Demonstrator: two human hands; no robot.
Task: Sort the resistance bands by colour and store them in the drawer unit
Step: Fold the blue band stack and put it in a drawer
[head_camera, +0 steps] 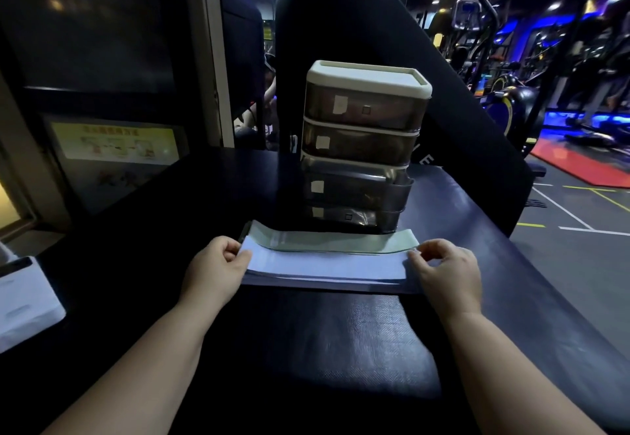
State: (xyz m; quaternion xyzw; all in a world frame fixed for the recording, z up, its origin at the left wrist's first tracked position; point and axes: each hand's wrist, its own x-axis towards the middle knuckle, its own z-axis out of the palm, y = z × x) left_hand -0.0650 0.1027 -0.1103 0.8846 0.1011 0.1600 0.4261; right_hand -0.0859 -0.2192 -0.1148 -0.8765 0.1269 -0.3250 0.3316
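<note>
Sorting step. Left hand (218, 264) and right hand (443, 267) each pinch one end of the pale-blue band stack (324, 268), which lies flat on the bench (306, 349) just before the drawer unit (364, 141). Green band (341, 243) lies behind the stack. Next, probably: lift the stack level and pick a drawer.

White "E" on black pad (341, 18); yellow poster (116, 143) print illegible.

drawer unit (361, 148): glossy smoky plastic | bands (324, 264): smooth matt | bench (306, 349): textured vinyl

Flat stack of pale blue bands (324, 268), green band (341, 243) just behind, drawer unit (364, 143) upright
</note>
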